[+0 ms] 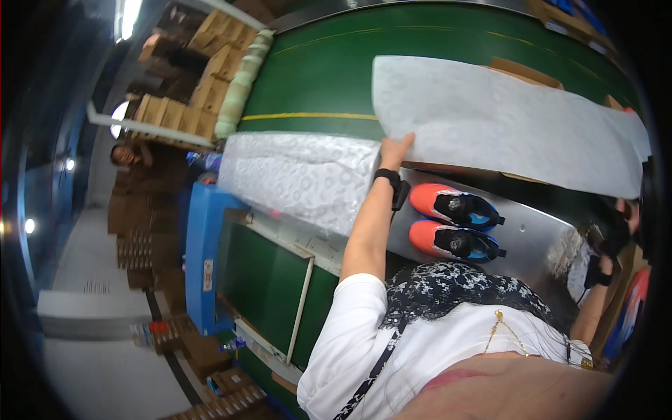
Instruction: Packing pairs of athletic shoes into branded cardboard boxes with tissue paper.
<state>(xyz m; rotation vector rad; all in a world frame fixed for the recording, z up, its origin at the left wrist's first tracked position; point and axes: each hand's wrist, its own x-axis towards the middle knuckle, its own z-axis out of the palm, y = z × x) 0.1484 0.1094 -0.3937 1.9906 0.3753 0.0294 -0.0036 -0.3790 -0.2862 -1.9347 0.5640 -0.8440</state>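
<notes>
A wide sheet of white tissue paper [504, 126] is stretched out in front of me, over an open brown cardboard box [525, 72] that it mostly hides. My left hand [397, 148] is closed in a pinch at the sheet's left edge. At the far right, my right hand [630, 215] is closed by the sheet's lower right corner, partly lost in shadow. Close to my body, two orange, black and blue shoes, an upper shoe [455, 207] and a lower shoe [455, 241], lie side by side on a metal surface [518, 259].
Left of my hand lies a plastic-covered stack of patterned white paper [301, 175]. Beyond runs a green conveyor belt [315, 77] with yellow lines. A blue machine housing [204, 259] stands at left, with stacked cartons [133, 210] and another person [126, 155] behind it.
</notes>
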